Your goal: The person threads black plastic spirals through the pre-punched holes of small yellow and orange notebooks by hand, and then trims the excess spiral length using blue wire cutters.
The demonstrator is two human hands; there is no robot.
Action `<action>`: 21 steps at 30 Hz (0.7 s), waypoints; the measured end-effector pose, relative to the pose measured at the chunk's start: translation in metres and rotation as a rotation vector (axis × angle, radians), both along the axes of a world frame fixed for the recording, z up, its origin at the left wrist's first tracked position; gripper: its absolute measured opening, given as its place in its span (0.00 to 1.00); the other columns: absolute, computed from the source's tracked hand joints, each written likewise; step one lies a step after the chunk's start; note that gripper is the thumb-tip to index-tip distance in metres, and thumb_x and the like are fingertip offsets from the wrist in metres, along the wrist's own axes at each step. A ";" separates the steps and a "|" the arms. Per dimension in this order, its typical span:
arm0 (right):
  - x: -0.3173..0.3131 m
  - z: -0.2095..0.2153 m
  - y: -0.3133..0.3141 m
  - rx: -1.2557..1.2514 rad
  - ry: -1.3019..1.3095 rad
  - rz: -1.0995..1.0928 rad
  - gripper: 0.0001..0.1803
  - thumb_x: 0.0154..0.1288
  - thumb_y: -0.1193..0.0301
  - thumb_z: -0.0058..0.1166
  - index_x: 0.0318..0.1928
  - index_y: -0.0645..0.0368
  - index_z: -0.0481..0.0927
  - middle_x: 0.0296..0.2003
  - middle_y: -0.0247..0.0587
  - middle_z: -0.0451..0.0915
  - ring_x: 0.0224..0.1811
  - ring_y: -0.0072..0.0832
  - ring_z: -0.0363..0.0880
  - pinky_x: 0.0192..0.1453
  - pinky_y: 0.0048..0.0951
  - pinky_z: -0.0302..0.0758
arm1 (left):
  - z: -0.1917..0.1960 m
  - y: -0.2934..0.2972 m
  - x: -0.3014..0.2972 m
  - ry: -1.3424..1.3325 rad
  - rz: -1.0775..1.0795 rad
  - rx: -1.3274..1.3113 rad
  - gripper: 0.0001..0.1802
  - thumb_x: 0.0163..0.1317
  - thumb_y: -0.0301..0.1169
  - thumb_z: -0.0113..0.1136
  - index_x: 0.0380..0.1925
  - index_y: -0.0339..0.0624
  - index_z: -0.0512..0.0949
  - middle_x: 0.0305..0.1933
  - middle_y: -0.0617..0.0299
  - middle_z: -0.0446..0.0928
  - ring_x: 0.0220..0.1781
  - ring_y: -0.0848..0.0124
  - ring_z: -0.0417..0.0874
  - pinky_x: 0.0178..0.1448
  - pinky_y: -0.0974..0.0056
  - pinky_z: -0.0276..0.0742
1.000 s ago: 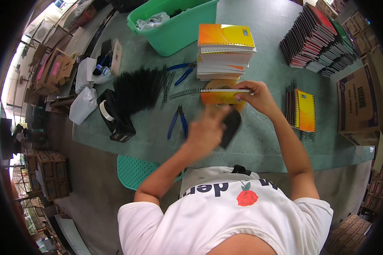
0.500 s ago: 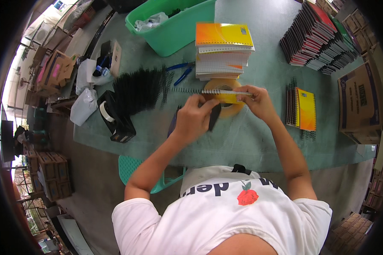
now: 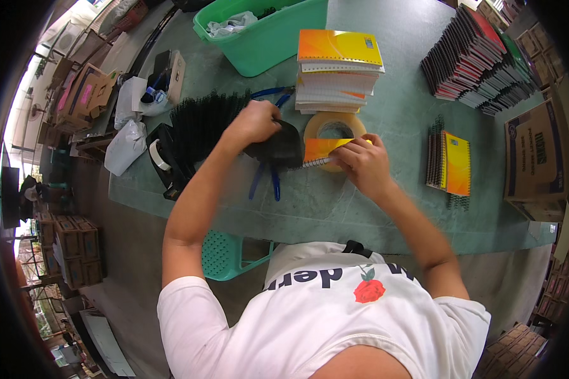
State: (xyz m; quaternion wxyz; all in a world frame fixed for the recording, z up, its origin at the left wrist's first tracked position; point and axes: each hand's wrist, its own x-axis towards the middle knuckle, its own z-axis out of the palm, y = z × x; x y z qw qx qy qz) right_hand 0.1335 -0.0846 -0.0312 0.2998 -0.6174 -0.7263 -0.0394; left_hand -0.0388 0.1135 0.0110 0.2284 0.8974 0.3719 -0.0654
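My right hand (image 3: 363,163) grips a small yellow-orange notebook (image 3: 322,149), its holed edge turned toward me with a light coil or page edge along it. Beyond it lies a roll of clear tape (image 3: 335,120). My left hand (image 3: 256,123) is closed, fingers bent down, at the right end of a heap of black spiral coils (image 3: 202,126); what it holds, if anything, is hidden. Right beside it is a dark flat piece (image 3: 283,146), and blue-handled pliers (image 3: 275,183) stick out from under it. Another blue-handled tool (image 3: 272,91) lies behind that hand.
A stack of notebooks (image 3: 338,72) stands behind the tape, near a green bin (image 3: 265,44). Bound notebooks (image 3: 456,163) lie to the right, with a tall dark stack (image 3: 461,60) and a carton (image 3: 537,158) beyond. A black tape dispenser (image 3: 167,164) sits at left.
My left hand has left the notebook and moved left to the coils. My right hand has shifted slightly toward me, and the notebook is turned, showing its cover.
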 end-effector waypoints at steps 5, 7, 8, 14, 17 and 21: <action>0.005 -0.006 -0.001 0.121 0.030 -0.064 0.05 0.51 0.68 0.60 0.30 0.48 0.80 0.31 0.23 0.81 0.37 0.25 0.78 0.48 0.36 0.68 | 0.028 -0.044 0.017 -0.141 -0.178 -0.178 0.16 0.51 0.32 0.64 0.41 0.38 0.81 0.38 0.44 0.80 0.41 0.54 0.82 0.48 0.59 0.75; 0.003 -0.003 -0.004 0.131 -0.033 -0.012 0.05 0.51 0.69 0.60 0.31 0.48 0.79 0.31 0.24 0.81 0.38 0.25 0.78 0.49 0.36 0.68 | 0.010 -0.035 0.016 -0.032 -0.189 -0.175 0.17 0.51 0.32 0.64 0.41 0.36 0.81 0.38 0.43 0.80 0.41 0.54 0.82 0.48 0.59 0.76; 0.001 -0.005 -0.006 0.123 0.001 -0.015 0.05 0.51 0.69 0.60 0.31 0.48 0.79 0.31 0.24 0.81 0.38 0.25 0.78 0.49 0.36 0.67 | -0.001 -0.015 0.013 0.092 -0.103 -0.066 0.16 0.51 0.31 0.63 0.40 0.36 0.81 0.37 0.43 0.80 0.41 0.54 0.82 0.47 0.59 0.76; 0.003 -0.009 -0.002 0.124 0.072 -0.049 0.07 0.49 0.71 0.60 0.31 0.49 0.78 0.31 0.25 0.81 0.39 0.26 0.77 0.49 0.35 0.66 | 0.031 -0.059 0.019 -0.099 -0.152 -0.276 0.13 0.54 0.30 0.60 0.40 0.39 0.81 0.36 0.43 0.80 0.43 0.50 0.81 0.47 0.57 0.76; 0.002 -0.011 -0.006 0.123 0.046 -0.025 0.07 0.50 0.70 0.61 0.31 0.50 0.78 0.31 0.26 0.81 0.38 0.28 0.77 0.47 0.35 0.65 | -0.028 -0.007 -0.006 0.129 0.030 0.231 0.12 0.54 0.29 0.59 0.39 0.40 0.81 0.38 0.44 0.79 0.44 0.49 0.80 0.46 0.53 0.76; 0.005 -0.003 -0.003 0.077 0.127 -0.130 0.06 0.52 0.68 0.60 0.32 0.51 0.79 0.31 0.27 0.80 0.37 0.29 0.76 0.45 0.35 0.65 | 0.033 -0.008 -0.028 -0.368 0.173 0.293 0.11 0.57 0.27 0.56 0.40 0.37 0.79 0.37 0.46 0.81 0.41 0.53 0.82 0.48 0.58 0.75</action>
